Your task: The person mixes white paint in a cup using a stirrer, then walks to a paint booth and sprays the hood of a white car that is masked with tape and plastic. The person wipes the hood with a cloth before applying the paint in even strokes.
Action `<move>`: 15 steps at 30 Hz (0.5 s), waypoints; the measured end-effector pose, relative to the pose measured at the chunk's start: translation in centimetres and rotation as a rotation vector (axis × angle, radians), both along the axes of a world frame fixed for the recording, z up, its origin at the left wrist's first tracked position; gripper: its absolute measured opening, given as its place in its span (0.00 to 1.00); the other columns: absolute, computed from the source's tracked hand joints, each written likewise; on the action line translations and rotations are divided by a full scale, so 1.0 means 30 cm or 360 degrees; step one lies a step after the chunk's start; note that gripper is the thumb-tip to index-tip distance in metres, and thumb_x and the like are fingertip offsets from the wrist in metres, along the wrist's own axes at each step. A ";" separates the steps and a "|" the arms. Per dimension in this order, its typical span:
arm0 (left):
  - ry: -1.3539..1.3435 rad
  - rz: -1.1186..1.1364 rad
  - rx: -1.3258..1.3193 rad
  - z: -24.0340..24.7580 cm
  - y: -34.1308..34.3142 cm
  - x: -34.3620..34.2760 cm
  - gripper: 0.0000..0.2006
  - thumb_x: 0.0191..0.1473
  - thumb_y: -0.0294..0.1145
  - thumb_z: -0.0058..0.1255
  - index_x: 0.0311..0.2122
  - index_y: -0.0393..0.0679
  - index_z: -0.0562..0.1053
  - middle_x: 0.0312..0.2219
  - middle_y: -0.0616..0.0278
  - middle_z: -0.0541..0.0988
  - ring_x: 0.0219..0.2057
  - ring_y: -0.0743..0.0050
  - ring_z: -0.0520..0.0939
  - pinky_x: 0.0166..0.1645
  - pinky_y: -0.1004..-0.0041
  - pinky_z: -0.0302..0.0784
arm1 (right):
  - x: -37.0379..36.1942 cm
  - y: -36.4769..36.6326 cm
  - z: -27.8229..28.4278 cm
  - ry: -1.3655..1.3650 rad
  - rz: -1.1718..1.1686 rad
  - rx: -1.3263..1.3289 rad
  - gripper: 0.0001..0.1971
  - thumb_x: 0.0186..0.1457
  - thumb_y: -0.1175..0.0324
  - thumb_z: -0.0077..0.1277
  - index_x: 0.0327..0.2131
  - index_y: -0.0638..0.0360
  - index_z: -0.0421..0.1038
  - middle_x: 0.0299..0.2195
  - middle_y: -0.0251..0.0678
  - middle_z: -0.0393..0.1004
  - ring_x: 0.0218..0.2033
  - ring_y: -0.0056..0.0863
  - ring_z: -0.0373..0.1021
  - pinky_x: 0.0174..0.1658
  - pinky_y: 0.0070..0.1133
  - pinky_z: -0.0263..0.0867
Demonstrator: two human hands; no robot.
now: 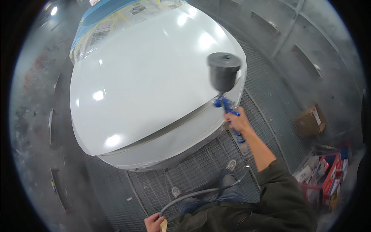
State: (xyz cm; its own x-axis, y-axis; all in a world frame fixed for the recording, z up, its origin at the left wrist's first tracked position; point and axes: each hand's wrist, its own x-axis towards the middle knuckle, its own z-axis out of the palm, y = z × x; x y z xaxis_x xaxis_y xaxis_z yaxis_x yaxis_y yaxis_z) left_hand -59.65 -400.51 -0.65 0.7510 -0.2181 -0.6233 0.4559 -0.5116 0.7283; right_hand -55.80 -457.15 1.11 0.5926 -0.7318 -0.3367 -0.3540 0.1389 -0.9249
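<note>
My right hand is closed around the handle of a blue spray gun, held out over the right front corner of a glossy white car hood. On top of the gun sits a dark grey lidded paint cup, slightly blurred. At the lower edge, my left hand grips a grey air hose, which curves across my legs toward the right. A small yellowish piece shows beside that hand; its kind is unclear. Below a dark gap under the hood is the white front bumper.
Plastic sheeting, paper and yellow tape cover the car's windshield area. Metal floor grating surrounds the car, and my shoes stand on it. At the right are a cardboard box and a red cart full of supplies, near the grey wall.
</note>
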 end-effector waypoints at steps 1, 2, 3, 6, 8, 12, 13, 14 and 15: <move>0.0032 -0.0073 0.0025 0.007 -0.120 -0.026 0.09 0.53 0.26 0.58 0.37 0.32 0.78 0.24 0.69 0.77 0.26 0.82 0.75 0.30 0.77 0.70 | -0.055 -0.166 -0.027 0.0040 0.0070 -0.0065 0.12 0.49 0.67 0.57 0.37 0.61 0.72 0.21 0.30 0.71 0.20 0.17 0.66 0.22 0.19 0.64; 0.0077 -0.0138 0.0068 0.040 -0.241 -0.044 0.08 0.52 0.26 0.59 0.36 0.32 0.79 0.24 0.69 0.78 0.25 0.84 0.74 0.30 0.79 0.70 | -0.095 -0.266 -0.052 0.0054 -0.0229 -0.0180 0.17 0.49 0.68 0.57 0.43 0.62 0.70 0.24 0.31 0.72 0.20 0.18 0.67 0.22 0.19 0.64; 0.0126 -0.0200 0.0109 0.059 -0.342 -0.080 0.08 0.51 0.25 0.60 0.35 0.32 0.79 0.24 0.69 0.78 0.25 0.87 0.74 0.29 0.81 0.69 | -0.139 -0.409 -0.054 0.0020 -0.0118 -0.0155 0.23 0.49 0.67 0.58 0.49 0.61 0.67 0.26 0.32 0.72 0.22 0.19 0.67 0.22 0.19 0.64; 0.0193 -0.0103 -0.0065 0.032 -0.584 -0.165 0.09 0.52 0.23 0.61 0.40 0.34 0.80 0.27 0.72 0.80 0.27 0.89 0.75 0.31 0.83 0.70 | -0.287 -0.716 0.041 -0.0028 -0.0197 -0.0411 0.23 0.55 0.71 0.52 0.55 0.61 0.66 0.29 0.32 0.73 0.27 0.20 0.70 0.23 0.20 0.68; 0.0278 0.0014 -0.0104 0.041 -0.722 -0.224 0.09 0.52 0.23 0.61 0.39 0.33 0.80 0.27 0.72 0.80 0.27 0.89 0.75 0.31 0.83 0.70 | -0.296 -0.849 0.055 -0.0113 -0.0236 -0.0474 0.22 0.56 0.73 0.50 0.55 0.61 0.66 0.32 0.33 0.75 0.31 0.21 0.72 0.23 0.20 0.70; 0.0356 0.0096 -0.0020 -0.039 -0.925 -0.317 0.09 0.54 0.26 0.60 0.40 0.34 0.80 0.27 0.71 0.80 0.28 0.88 0.76 0.32 0.82 0.72 | -0.328 -1.006 0.184 -0.0274 0.0061 -0.0103 0.24 0.52 0.73 0.48 0.55 0.62 0.66 0.41 0.38 0.76 0.37 0.27 0.74 0.25 0.23 0.75; 0.0442 0.0068 0.0064 -0.067 -0.968 -0.331 0.10 0.55 0.27 0.60 0.41 0.35 0.80 0.27 0.71 0.80 0.28 0.88 0.77 0.32 0.82 0.73 | -0.345 -1.058 0.212 -0.0284 0.0204 0.0055 0.26 0.49 0.73 0.48 0.54 0.63 0.66 0.43 0.40 0.76 0.37 0.28 0.75 0.24 0.25 0.76; 0.0560 0.0063 -0.0014 -0.112 -1.000 -0.339 0.11 0.57 0.31 0.59 0.41 0.36 0.80 0.31 0.68 0.82 0.32 0.84 0.79 0.36 0.78 0.75 | -0.344 -1.096 0.263 -0.0371 0.0356 0.0160 0.27 0.45 0.71 0.49 0.53 0.65 0.67 0.42 0.42 0.76 0.38 0.31 0.75 0.21 0.25 0.75; 0.0613 -0.0068 0.0076 -0.136 -1.055 -0.347 0.11 0.56 0.31 0.59 0.42 0.37 0.80 0.32 0.66 0.82 0.33 0.82 0.80 0.38 0.76 0.76 | -0.329 -1.124 0.318 -0.0434 0.0512 0.0271 0.28 0.41 0.69 0.49 0.51 0.66 0.68 0.41 0.44 0.76 0.38 0.33 0.75 0.19 0.24 0.73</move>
State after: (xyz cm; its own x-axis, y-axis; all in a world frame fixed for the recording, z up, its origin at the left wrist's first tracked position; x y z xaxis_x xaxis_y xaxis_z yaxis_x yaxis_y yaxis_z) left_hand -70.05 -432.15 -4.72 0.4511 -0.2081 -0.8679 0.6688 -0.5651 0.4831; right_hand -65.67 -490.88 10.64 0.8644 -0.4438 -0.2364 -0.1505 0.2203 -0.9638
